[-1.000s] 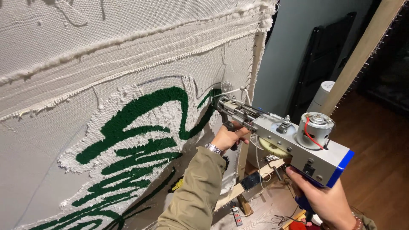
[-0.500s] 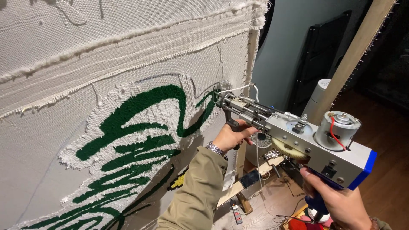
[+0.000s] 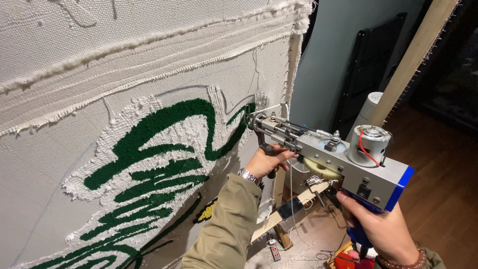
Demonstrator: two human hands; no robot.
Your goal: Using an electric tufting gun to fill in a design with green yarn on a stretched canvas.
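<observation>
While we press the needle end into the cloth, we list what is in hand. Item one: grey metal tufting gun with blue handle and silver motor [image 3: 343,159], running from centre frame down to the lower right, its nose meeting the cloth just right of the green pile. Item two: our left hand [image 3: 266,162], centre frame, closed around the black front grip beneath the gun's barrel, olive sleeve and metal wristwatch [image 3: 247,176] below it. Item three: our right hand [image 3: 381,231], lower right, clamped on the blue handle; the two hands are well apart, one at each end of the tool. Item four: off-white woven backing cloth [image 3: 124,60], stretched upright and filling the left of the frame. Item five: dark green tufted lines [image 3: 159,129], looping across the middle left, with white tufted patches [image 3: 119,149] beside them. Item six: pale wooden frame post [image 3: 413,55], leaning at upper right.

Handling note, our judgement: we should keep the gun square to the cloth, lean steady pressure through both hands so the needle does not skip or tear the weave, and follow the drawn outline at an even pace. The white yarn strand near the nose should run free.
</observation>
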